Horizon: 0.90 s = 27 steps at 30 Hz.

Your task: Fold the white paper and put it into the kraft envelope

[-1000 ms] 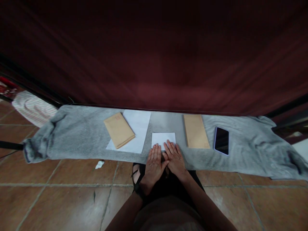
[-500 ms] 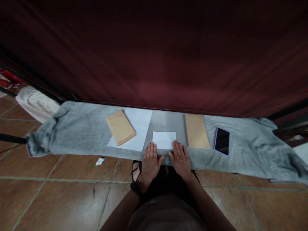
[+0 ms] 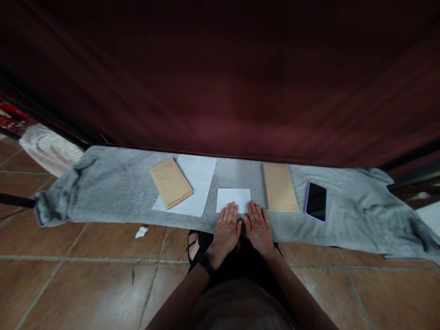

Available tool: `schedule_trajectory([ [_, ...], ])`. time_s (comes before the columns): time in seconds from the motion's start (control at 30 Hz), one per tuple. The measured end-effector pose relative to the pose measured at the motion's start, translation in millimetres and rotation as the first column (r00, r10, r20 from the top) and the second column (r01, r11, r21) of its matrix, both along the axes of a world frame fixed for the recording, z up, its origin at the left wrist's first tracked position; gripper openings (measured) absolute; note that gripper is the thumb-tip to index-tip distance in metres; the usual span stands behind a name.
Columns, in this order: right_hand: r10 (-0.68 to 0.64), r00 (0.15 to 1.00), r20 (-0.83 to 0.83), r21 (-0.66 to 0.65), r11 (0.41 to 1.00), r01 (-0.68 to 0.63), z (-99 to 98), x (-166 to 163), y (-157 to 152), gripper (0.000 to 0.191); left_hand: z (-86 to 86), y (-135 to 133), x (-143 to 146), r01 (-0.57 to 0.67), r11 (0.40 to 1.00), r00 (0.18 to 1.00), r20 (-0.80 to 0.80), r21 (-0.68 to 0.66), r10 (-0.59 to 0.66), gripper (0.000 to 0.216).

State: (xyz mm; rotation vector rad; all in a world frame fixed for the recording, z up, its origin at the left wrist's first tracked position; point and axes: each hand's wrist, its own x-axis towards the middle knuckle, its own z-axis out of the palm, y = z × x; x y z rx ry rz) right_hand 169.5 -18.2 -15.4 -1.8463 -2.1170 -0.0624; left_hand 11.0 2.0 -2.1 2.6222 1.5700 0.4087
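A small folded white paper (image 3: 233, 198) lies on a grey cloth (image 3: 113, 192) spread over the floor. My left hand (image 3: 227, 229) lies flat, fingers stretched out, its fingertips on the paper's near edge. My right hand (image 3: 258, 226) lies flat beside it, fingers out, touching the paper's near right corner. Neither hand holds anything.
A brown envelope (image 3: 170, 182) rests on a white sheet (image 3: 195, 181) to the left. Another brown envelope (image 3: 279, 187) and a black phone (image 3: 316, 201) lie to the right. A dark red curtain (image 3: 220, 78) hangs behind. A paper scrap (image 3: 141, 232) sits on the tiled floor.
My hands spread apart along the paper's near edge half a second ago, then came back together, the left sliding right toward the middle.
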Motion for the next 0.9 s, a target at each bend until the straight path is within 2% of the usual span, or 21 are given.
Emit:
schedule_trajectory([
  [0.17, 0.116, 0.990, -0.084, -0.029, 0.993, -0.118, 7.4, -5, 15, 0.052, 10.4, 15, 1, 0.021, 1.000, 0.998, 0.065, -0.022, -0.020, 0.052],
  [0.27, 0.141, 0.984, -0.110, -0.050, 0.988, -0.147, 10.1, -12, 28, 0.051, 16.2, 29, -2, 0.038, 0.999, 0.996, 0.085, -0.030, -0.035, 0.052],
  [0.4, 0.147, 0.986, -0.077, -0.085, 0.985, -0.153, 8.8, -15, 41, 0.050, 10.4, 42, -6, 0.038, 0.998, 0.999, 0.038, -0.041, -0.036, 0.053],
  [0.63, 0.066, 0.998, -0.010, -0.059, 0.996, -0.067, -0.6, -12, 48, 0.050, -10.5, 50, -6, -0.064, 0.998, 0.998, 0.010, 0.001, 0.064, 0.057],
  [0.9, -0.020, 0.999, -0.034, 0.005, 1.000, 0.020, -8.2, -5, 52, 0.056, -13.8, 57, -17, -0.180, 0.983, 0.982, 0.065, 0.019, 0.178, 0.062],
])
